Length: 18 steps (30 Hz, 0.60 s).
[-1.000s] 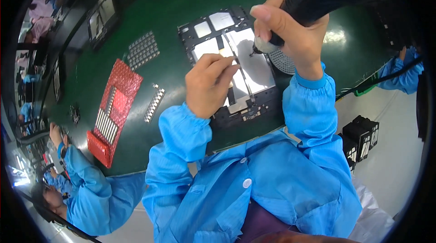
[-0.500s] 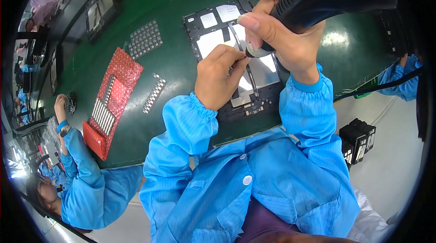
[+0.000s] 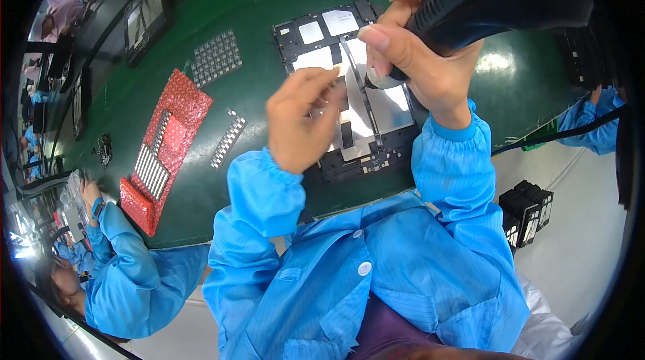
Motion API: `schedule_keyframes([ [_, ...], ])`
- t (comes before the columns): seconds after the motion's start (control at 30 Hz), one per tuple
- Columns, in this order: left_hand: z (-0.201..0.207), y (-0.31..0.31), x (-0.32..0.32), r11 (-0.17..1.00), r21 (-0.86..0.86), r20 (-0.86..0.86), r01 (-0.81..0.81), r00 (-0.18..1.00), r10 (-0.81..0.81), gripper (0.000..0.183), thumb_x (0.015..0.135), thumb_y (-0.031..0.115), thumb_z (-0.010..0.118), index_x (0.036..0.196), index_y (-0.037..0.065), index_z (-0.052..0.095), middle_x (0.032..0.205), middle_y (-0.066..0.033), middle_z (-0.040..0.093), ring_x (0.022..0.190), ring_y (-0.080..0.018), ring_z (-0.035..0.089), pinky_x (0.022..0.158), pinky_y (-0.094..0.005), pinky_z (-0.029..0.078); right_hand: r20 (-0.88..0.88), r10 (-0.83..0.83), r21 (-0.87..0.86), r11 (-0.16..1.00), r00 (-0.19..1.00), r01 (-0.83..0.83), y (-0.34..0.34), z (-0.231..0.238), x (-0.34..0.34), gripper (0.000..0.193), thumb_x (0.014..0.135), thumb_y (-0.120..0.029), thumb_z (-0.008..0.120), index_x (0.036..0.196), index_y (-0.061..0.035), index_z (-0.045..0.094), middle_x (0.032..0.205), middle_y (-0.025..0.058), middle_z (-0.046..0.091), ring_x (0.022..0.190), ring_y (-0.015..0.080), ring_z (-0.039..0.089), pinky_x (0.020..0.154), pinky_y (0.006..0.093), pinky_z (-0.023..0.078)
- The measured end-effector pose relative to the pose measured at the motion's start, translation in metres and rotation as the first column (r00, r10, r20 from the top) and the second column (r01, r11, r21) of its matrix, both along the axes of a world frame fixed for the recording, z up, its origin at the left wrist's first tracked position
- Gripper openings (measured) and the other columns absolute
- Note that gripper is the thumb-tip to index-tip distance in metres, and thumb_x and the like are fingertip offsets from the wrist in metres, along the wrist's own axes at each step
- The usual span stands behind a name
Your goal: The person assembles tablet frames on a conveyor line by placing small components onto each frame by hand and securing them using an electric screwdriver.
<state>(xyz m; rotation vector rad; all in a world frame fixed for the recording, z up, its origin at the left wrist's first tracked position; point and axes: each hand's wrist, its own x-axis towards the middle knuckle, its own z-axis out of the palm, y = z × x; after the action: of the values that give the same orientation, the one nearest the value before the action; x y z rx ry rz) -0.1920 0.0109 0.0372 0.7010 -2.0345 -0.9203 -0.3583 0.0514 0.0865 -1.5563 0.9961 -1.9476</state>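
A black hand tool (image 3: 443, 20) with vent slots and a short pale tip is gripped in my right hand (image 3: 437, 71). Its exact kind does not show. The tip points down over an opened tablet-like device (image 3: 393, 108), which has a black frame, silver panels and a dark ribbon strip down the middle. Over the device's left side hovers my left hand (image 3: 302, 118). Its fingers are bent and smeared by motion, so I cannot see whether anything small sits in them.
Left on the green table (image 3: 259, 98) lie a red bubble-wrap sheet (image 3: 181, 101) with metallic strips, a tray of small parts (image 3: 216, 57) and a short checkered strip (image 3: 228, 138). A co-worker (image 3: 148, 279) sits at left. Black cases (image 3: 527, 209) stand lower right.
My left hand has pulled away from the tool's tip, to the left and slightly down. The right hand with the tool has barely shifted. The co-worker's hand has moved toward the table's near edge.
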Motion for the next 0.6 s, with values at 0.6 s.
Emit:
schedule_keyframes([
  [0.6,-0.007,-0.054,0.042,0.697,0.717,-0.026,0.019,1.000,0.000,0.013,0.079,0.005,0.066,0.087,-0.005,0.063,0.076,-0.0078,0.064,0.061,-0.0094,0.060,0.053,-0.0197,0.048,-0.051,0.100,0.018,0.995,0.994,-0.100,-0.025,0.015,0.029,0.033,0.077,-0.001,0.066,0.104,-0.0018,0.048,0.062,0.0073,0.055,0.050,0.0151,0.056,0.050,0.0297,0.048],
])
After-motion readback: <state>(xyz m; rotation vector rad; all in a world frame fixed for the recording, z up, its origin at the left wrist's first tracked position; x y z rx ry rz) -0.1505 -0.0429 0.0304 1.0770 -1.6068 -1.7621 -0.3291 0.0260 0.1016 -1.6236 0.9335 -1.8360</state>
